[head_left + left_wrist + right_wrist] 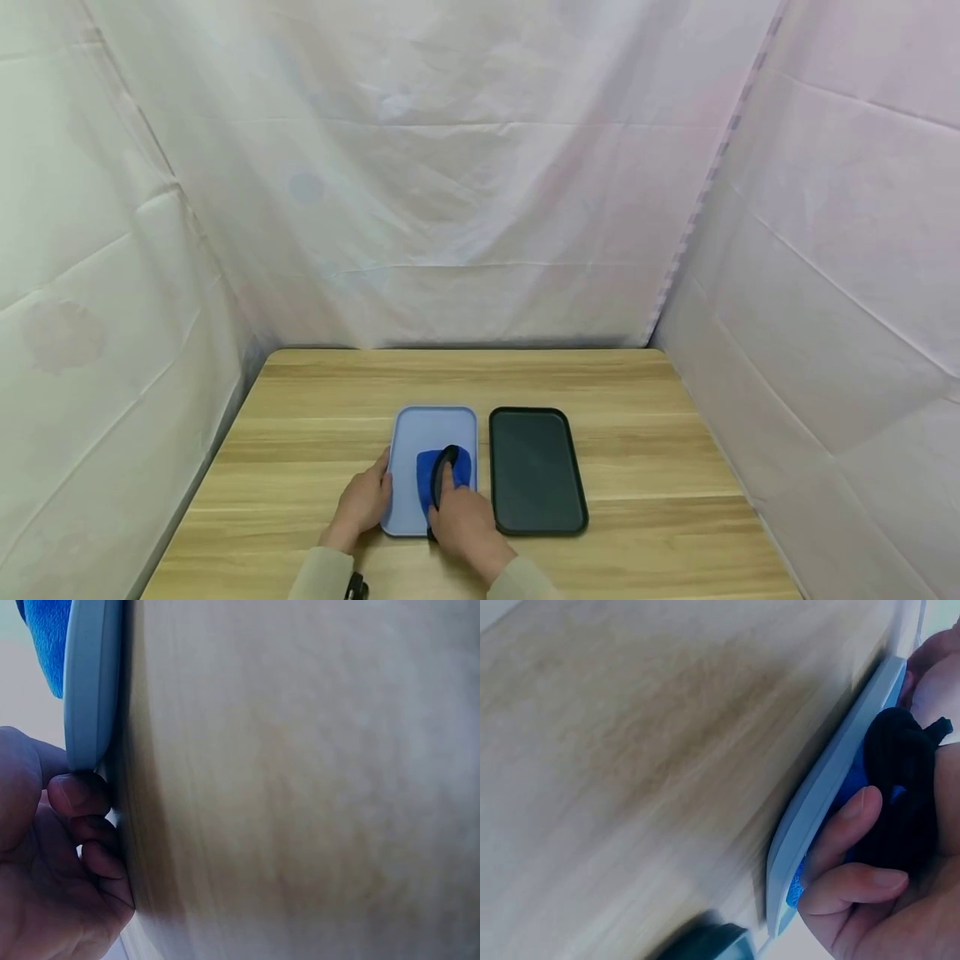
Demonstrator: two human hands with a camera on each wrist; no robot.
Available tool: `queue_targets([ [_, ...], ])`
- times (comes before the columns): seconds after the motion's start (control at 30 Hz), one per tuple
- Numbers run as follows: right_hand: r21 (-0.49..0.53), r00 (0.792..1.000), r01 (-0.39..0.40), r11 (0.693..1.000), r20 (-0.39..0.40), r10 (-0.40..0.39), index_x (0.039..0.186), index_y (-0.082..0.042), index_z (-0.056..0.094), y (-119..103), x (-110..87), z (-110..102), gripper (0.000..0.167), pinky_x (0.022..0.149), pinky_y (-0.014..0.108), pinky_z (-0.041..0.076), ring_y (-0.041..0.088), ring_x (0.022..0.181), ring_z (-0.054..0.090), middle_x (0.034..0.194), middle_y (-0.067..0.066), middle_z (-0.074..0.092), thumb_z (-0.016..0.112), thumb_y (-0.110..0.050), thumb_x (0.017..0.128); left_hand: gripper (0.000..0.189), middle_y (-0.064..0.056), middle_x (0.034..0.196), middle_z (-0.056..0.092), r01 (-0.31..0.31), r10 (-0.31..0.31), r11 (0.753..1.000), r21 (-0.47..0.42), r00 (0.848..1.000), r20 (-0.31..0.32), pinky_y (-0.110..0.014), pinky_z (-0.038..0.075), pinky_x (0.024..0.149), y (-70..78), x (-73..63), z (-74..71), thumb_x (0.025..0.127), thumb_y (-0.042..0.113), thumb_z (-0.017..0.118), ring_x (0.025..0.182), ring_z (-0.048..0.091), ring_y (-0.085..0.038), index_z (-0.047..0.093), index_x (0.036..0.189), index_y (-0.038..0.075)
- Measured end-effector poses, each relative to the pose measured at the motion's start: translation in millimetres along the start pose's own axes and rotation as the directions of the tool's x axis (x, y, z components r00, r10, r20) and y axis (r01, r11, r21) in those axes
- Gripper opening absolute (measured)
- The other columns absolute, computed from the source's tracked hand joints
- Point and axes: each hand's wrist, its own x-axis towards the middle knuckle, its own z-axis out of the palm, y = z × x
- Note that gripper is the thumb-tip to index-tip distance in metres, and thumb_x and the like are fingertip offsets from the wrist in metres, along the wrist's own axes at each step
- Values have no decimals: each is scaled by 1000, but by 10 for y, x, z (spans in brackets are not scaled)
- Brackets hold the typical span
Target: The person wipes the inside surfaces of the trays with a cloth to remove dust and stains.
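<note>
The left hand [366,498] gripped the rim of the light blue tray [420,425], which lay directly to that hand's right, on the tabletop [637,467]. The right hand [463,521] was clenched on a black piece [450,454], its index finger reaching forward along it and other fingers curled round it. Beneath that piece and just ahead of the right hand, a blue cloth [424,468] lay inside the tray; whether the two were joined could not be told. A black end also showed to the right hand's left, at the tray's near edge.

Just beside the right hand, on its right, lay a dark green tray [536,467], apart from the light blue one. Pale sleeves [322,575] covered both arms behind the hands, and a small black object [356,586] sat at the left cuff. Well beyond both hands hung white sheeting [480,208], creased and also rising on either side.
</note>
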Motion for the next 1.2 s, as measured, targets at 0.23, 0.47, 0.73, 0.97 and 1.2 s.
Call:
queue_targets([
  [0.23,-55,1000,17,998,-13,-18,161,-7,37,-115,76,55,82,54,39,50,22,60,62,76,9,69,61,-55,99,51,-32,132,66,-10,10,1000,11,1000,10,-53,57,85,-8,14,-25,106,13,48,92,70,-26,42,154,-5],
  [0.47,-43,1000,27,999,7,-26,161,-4,34,-230,93,84,84,58,40,53,26,68,67,86,13,73,61,-54,99,51,-31,135,64,-11,11,1000,7,1000,12,-57,55,93,-13,-3,-17,107,13,48,112,71,-40,43,154,-4],
  [0.73,11,998,52,999,23,-52,165,-6,23,-350,80,79,86,56,38,51,22,62,63,78,10,70,60,-51,101,51,-30,132,66,-19,19,1000,4,1000,18,-55,56,88,-9,-12,-22,107,13,49,102,73,-34,43,155,-3],
  [0.97,15,998,52,999,25,-53,165,-5,23,-436,107,115,85,54,36,50,20,59,61,73,9,68,60,-49,101,50,-30,125,69,-38,38,999,11,999,14,-47,56,76,-10,-15,-38,107,11,49,80,69,-23,43,154,-4],
  [1.2,16,999,41,999,-1,-41,164,-4,24,-485,135,129,86,54,36,49,20,57,60,67,7,65,61,-47,100,51,-31,130,67,-37,37,999,13,999,13,-52,57,82,9,-20,-56,106,11,48,93,73,-32,43,154,-4],
])
